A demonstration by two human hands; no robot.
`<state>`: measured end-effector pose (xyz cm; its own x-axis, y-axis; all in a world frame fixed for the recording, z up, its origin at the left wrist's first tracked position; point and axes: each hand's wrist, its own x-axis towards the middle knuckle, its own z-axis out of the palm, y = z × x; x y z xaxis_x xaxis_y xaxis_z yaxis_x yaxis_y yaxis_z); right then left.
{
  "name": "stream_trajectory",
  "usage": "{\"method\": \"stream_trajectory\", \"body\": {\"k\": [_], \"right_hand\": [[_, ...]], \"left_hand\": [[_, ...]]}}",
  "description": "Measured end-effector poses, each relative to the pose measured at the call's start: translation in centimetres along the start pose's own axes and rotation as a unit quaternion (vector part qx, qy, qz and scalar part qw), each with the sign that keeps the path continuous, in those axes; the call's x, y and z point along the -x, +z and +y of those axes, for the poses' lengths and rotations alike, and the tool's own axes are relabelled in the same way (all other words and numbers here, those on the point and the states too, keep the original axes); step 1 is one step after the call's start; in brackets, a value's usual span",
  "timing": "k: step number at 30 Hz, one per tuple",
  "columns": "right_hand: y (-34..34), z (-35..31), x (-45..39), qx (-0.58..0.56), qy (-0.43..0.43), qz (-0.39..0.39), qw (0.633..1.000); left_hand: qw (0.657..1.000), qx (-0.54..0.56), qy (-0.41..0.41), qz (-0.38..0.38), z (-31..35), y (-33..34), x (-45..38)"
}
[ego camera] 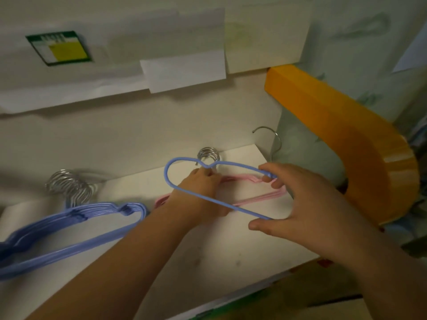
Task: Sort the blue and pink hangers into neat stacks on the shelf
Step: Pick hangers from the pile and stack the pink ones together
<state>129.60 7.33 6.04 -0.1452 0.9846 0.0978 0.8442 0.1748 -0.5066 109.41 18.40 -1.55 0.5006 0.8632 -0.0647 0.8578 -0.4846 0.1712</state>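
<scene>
Hanger (208,199) in blue is hanging from your right hand (300,204), whose fingers (269,175) are pinching its far end. Its long axis is running leftward from them, toward the blue stack (69,227) well off on the shelf (208,262). Your left hand (203,188) is nearer that stack, pressing the pink stack (254,197) beneath.

Pale wall (129,125) behind, hung with overlapping white papers (182,75) and a green-framed card (59,47) with a yellow patch. White shelf (231,255) below, dimly lit and faintly smudged. At right, a curved orange block (360,139) against a greenish patterned sheet (360,31).
</scene>
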Motion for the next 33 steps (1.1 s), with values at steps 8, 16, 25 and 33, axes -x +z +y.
{"method": "stream_trajectory", "body": {"k": [8,16,25,33], "right_hand": [[0.4,0.0,-0.7,0.005,-0.027,-0.025,0.999],[1.8,-2.3,-2.7,-0.011,-0.070,0.003,0.997],[7.9,-10.6,-7.7,0.051,-0.179,-0.024,0.982],[15.8,-19.4,-11.0,0.106,-0.278,-0.083,0.951]], "left_hand": [[1.000,-0.011,-0.004,-0.005,-0.2,0.4,0.1],[0.989,0.044,-0.049,0.133,-2.4,-2.7,7.5],[0.935,0.006,-0.323,0.145,-12.0,-3.1,24.9],[0.893,0.014,-0.430,0.129,-14.3,-2.6,33.4]]}}
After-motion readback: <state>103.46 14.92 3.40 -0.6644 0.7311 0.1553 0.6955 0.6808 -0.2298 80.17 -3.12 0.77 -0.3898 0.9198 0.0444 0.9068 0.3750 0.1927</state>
